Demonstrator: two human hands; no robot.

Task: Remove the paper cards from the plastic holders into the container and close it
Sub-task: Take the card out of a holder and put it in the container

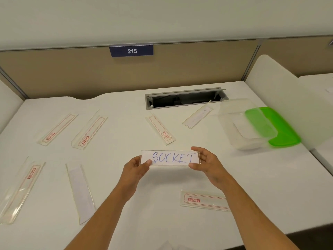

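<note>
Both hands hold up one clear plastic holder (pixel 170 157) above the table's middle, with a white paper card reading "SOCKET" in blue ink inside it. My left hand (pixel 137 167) pinches its left end, thumb on the front. My right hand (pixel 205 162) grips its right end. A clear plastic container (pixel 241 123) stands open at the right, and its green lid (pixel 281 130) lies behind and beside it. Several other holders lie flat on the table, such as one with a red-printed insert (pixel 203 200) near my right forearm and one with a plain white card (pixel 80 191) at the left.
The white table (pixel 117 141) carries more holders at the far left (pixel 57 129), left middle (pixel 89 130), near left edge (pixel 21 188), centre back (pixel 160 130) and by the container (pixel 197 116). An open cable slot (pixel 185 98) sits at the back. A white side divider (pixel 281 91) stands on the right.
</note>
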